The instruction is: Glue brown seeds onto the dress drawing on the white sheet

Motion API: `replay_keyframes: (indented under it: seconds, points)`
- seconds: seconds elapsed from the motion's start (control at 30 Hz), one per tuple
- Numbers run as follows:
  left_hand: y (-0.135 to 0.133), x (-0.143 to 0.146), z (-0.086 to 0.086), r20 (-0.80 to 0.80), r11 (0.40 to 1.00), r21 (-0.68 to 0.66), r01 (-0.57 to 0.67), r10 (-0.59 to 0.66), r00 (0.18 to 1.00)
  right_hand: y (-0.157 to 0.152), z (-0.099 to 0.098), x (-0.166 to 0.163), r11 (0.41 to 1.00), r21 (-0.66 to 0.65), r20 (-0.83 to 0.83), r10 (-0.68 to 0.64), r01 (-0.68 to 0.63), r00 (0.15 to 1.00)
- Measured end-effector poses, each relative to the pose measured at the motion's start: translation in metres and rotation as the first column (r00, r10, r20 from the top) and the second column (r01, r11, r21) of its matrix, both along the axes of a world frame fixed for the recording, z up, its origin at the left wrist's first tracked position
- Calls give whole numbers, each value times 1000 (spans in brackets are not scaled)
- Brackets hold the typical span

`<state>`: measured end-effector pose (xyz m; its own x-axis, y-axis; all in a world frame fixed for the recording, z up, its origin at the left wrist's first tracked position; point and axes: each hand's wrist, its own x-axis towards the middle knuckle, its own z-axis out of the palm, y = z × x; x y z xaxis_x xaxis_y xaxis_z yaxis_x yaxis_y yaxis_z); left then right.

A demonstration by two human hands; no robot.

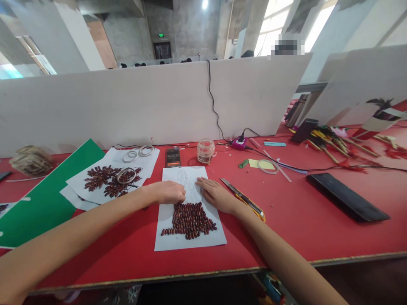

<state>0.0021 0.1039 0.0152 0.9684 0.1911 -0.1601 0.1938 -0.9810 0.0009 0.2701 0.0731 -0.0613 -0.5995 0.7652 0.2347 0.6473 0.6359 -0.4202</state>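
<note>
A white sheet with a pencil drawing of a figure lies on the red table in front of me. Dark red-brown seeds fill the lower part of the drawing like a skirt. My left hand rests on the sheet's left side with its fingers curled together at the top of the seed patch; what they pinch, if anything, is too small to see. My right hand lies flat on the sheet's right edge, fingers stretched out and pressing the paper.
A utility knife lies just right of my right hand. A glass jar, tape rolls, a second seed picture, green card, a black phone-like slab and cables surround the work. A white partition stands behind.
</note>
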Motion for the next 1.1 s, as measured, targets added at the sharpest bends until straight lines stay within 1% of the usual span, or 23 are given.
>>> replay_keyframes:
  seconds: [0.17,0.27,0.3,0.37,0.43,0.47,0.53,0.6,0.67,0.77,0.87,0.97,1.03,1.1]
  points:
    - [2,-7,-8,103,988,-154,15,0,995,0,-1,0,1000,2,-20,-8,8,1000]
    - [4,-17,-13,182,967,-255,7,41,982,0,-1,-1,1000,1,-11,-17,17,1000]
    - [4,-22,-14,214,959,-282,-13,76,974,0,-1,-1,1000,1,-1,-20,20,1000]
    - [1,-31,-11,303,946,-309,-95,193,933,0,0,-2,1000,0,18,-26,26,999]
    - [-4,-37,-8,403,922,-311,-230,347,847,0,-1,-3,999,-2,25,-34,34,999]
    - [-8,-38,-7,446,899,-309,-310,424,788,0,-1,-3,999,-2,23,-36,36,999]
    - [-17,-31,-10,497,828,-295,-477,560,663,1,-2,-4,999,-2,21,-35,35,999]
    - [-24,-15,-20,514,734,-266,-625,656,552,1,-3,-4,999,-1,18,-35,35,999]
    - [-27,6,-35,520,664,-220,-715,700,490,2,-3,-4,999,6,15,-36,36,999]
    - [-26,33,-59,516,592,-138,-794,727,453,2,-4,-2,999,24,8,-27,26,1000]
    - [-26,44,-74,517,533,-35,-845,734,441,3,-7,-1,999,28,1,-18,18,1000]
    - [-28,44,-78,518,480,54,-875,736,436,5,-10,0,999,28,-6,-16,16,1000]
    - [-29,43,-77,505,454,82,-887,748,430,5,-11,0,999,31,-6,-18,18,1000]
    - [-28,43,-74,489,451,83,-889,759,430,5,-10,-1,999,41,-1,-20,20,1000]
